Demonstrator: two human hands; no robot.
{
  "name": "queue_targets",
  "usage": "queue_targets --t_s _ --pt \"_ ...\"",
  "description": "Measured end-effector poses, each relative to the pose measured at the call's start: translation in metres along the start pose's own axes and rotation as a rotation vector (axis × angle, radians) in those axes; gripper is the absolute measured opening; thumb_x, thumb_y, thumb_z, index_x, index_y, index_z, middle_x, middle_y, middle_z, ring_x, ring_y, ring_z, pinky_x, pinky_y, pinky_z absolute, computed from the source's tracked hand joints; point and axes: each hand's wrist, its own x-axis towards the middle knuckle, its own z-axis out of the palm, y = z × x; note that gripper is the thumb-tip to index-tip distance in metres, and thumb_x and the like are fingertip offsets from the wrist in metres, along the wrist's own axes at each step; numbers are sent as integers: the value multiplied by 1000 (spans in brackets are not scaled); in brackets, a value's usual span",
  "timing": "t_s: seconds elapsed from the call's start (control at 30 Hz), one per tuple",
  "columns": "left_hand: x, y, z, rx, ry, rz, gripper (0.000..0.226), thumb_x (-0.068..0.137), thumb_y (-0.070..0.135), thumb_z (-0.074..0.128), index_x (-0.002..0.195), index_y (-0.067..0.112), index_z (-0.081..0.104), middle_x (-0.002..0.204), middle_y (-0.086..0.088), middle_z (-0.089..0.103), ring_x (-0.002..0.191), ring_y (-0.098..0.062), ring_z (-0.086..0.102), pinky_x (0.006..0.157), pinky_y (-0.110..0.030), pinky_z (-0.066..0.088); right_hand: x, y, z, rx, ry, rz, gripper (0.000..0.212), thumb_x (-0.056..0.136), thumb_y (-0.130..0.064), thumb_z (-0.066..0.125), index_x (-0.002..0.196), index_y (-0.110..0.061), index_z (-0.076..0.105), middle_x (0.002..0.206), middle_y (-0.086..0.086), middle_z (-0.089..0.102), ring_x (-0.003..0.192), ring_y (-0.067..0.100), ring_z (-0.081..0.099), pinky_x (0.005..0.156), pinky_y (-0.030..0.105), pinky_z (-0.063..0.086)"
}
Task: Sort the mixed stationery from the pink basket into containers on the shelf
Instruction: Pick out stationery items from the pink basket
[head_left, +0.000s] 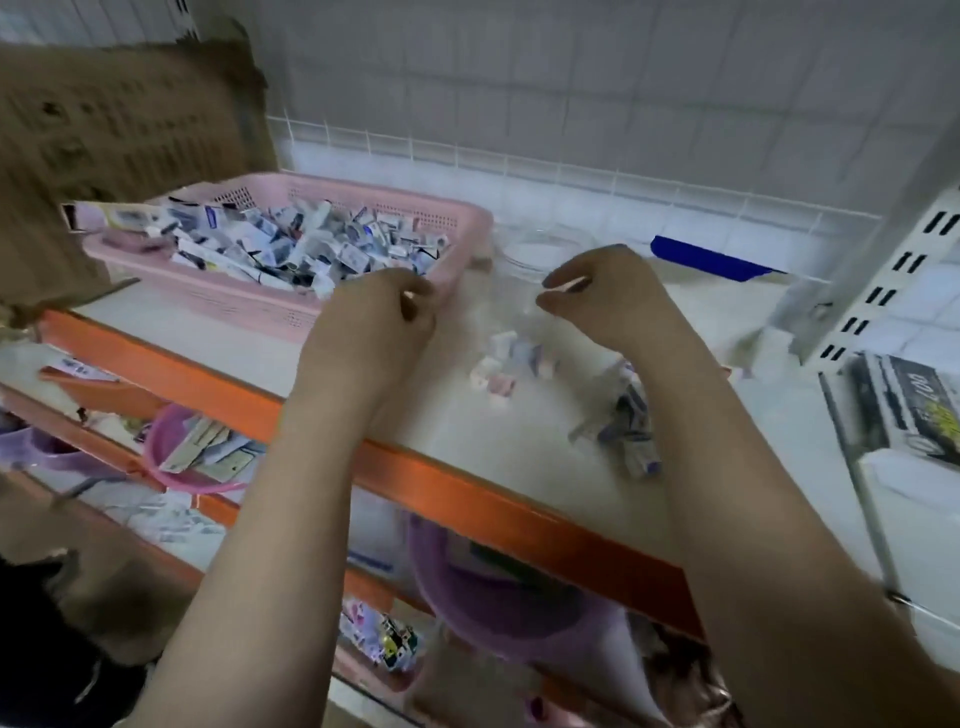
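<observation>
Dozens of small packets (291, 249) fill the pink basket (291, 312), just beyond the left hand (374, 317); they look light, stiff-edged and slick, best pinched across the short sides. Left fingers are curled together, on what I cannot tell. The right hand (613, 296) pinches something thin and pale, blurred. Below and between the hands lie sorted packets (498, 369); beyond the right hand stands a clear container (545, 249).
</observation>
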Motion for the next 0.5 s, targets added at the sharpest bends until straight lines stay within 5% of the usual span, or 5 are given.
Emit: queue_targets --t_s 0.1,0.2,0.3,0.5 --pt "28 -30 -20 -109 -53 114 16 92 25 55 104 27 66 70 10 64 56 -1 59 52 -12 44 17 -41 27 44 108 -7 22 88 -26 63 107 -18 69 104 -1 64 74 6 57 61 11 39" --pt "63 -72 -40 -60 -85 198 20 92 28 56 109 25 66 81 7 62 72 -11 59 62 -21 43 36 -74 59 79 241 1 16 87 -23 64 101 -18 70 87 -1 62 65 6 51 50 3 33" --pt "103 -115 -62 56 -158 244 25 93 25 56 115 17 65 101 -4 68 81 -16 57 74 -23 44 54 -105 87 38 220 72 20 86 -26 64 104 -18 69 93 1 62 76 10 53 58 18 36" --pt "167 -177 -87 104 -173 264 27 92 22 57 116 12 66 109 -10 69 91 -22 61 79 -26 43 88 -153 119 -97 28 183 38 86 -39 65 119 -20 63 102 1 65 73 13 55 66 21 40"
